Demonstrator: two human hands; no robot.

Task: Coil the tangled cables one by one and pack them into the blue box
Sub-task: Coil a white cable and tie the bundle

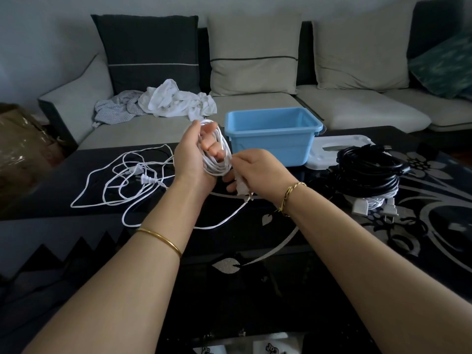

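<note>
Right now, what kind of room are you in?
Most likely a living room at home: a long sofa with cushions runs behind a dark patterned coffee table, and crumpled clothes lie on the seat.

The bare left forearm [143,277] wears a plain gold bangle [160,240] — the right wrist [274,186] a gold chain bracelet [290,198].

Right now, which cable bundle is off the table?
The white coil looped round the left hand; the loose white tangle and the black coil both lie on the table.
</note>
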